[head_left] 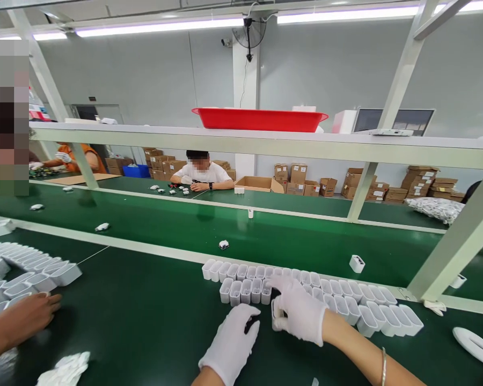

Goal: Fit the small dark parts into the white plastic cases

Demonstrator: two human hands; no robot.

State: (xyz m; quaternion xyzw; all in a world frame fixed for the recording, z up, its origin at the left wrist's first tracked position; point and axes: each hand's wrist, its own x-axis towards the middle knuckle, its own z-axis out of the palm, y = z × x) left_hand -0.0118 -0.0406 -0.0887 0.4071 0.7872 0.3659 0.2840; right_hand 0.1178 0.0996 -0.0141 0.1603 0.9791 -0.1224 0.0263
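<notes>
1. Step in hand, by the look of it: sorting or lining up small white shells (346,300) on the dark green mat (145,321). One piece is being handled just in front of the packed rows.
2. Right hand (300,313): gloved, fingers curled round a single white shell (277,310), gripped at the hand's left edge. Thin bracelet (383,364) on the wrist behind it.
3. Left hand (230,346): gloved, palm down on the mat just left of and nearer than the right. Fingers loose and slightly spread, nothing visibly held.
4. Next move, as a judgement: calls for a steady, upright placing of the held shell into line, open end up like its neighbours. Easy to topple the close-packed pieces touching the right fingertips.
5. Count of shells beyond and right of the right hand: well over twenty, too tightly packed for an exact figure. Short front row (245,291) just beyond the left hand: four or five.
6. Loose pieces on the conveyor belt (165,225) farther out: at least four, well apart.
7. Far left of the left hand: one bare co-worker's hand (28,316) resting by a second batch of shells (28,268), uncounted. One white rag (64,370) near it.
8. Overhead, beyond both hands: one red tray (260,118) on the shelf.
</notes>
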